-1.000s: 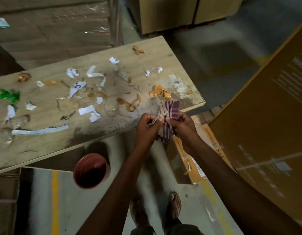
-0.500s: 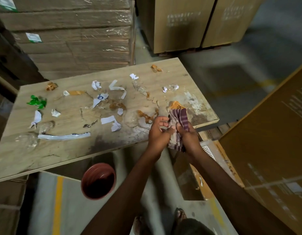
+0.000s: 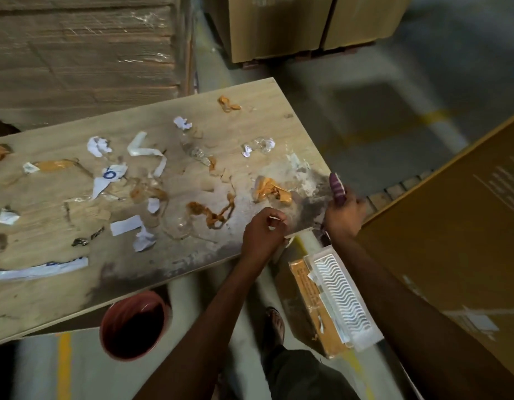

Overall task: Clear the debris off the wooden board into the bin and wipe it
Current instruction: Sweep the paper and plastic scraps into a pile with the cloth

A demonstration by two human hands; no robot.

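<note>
Now, wooden board [image 3: 264, 116]: lying across mid-frame, debris [image 3: 212, 212] littering it.
Right hand [image 3: 343, 216]: gripping striped cloth [image 3: 336, 187] at the board's right corner.
Left hand [image 3: 263, 230]: hovering curled over the near edge, apart from the right hand; grasp unclear.
Bin [image 3: 134, 324]: sitting lower centre-left, below the board.

board: pale rectangular wooden board [image 3: 264, 116], slanting across frame's left and centre, near edge grimy | debris: white paper scraps [image 3: 125, 225], orange crumpled wads [image 3: 271, 190] strewn over it | bin: round reddish bin [image 3: 125, 307], lower centre-left, below board's near edge | cloth: purple-striped cloth [image 3: 336, 187], bunched at board's right edge
</note>
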